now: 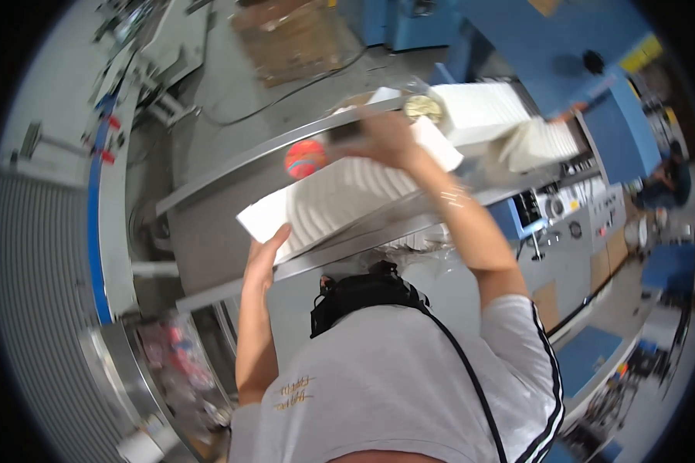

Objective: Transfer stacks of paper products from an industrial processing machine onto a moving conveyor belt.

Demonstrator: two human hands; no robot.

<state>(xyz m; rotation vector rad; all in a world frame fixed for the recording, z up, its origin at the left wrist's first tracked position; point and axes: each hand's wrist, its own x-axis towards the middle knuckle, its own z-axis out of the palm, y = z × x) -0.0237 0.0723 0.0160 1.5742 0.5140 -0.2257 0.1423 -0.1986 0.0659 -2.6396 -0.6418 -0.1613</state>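
A long row of white folded paper sheets (340, 197), packed side by side like napkins, lies slantwise in a grey metal trough (208, 231). My left hand (267, 255) grips the row's near left end, its thumb on the white face and its other fingers mostly hidden. Over the far right part of the row is my right hand (390, 139), smeared by motion, so its fingers cannot be read. Just left of it, a round red-orange thing (306, 159) sits against the trough's far side.
More white stacks (483, 112) and a fanned-out bundle (544, 145) fill the trough's right end, beside a round yellowish thing (423, 108). A cardboard box (286, 42) stands on the floor beyond. Blue machinery (548, 46) is at far right, and a distant person (668, 181) at the right edge.
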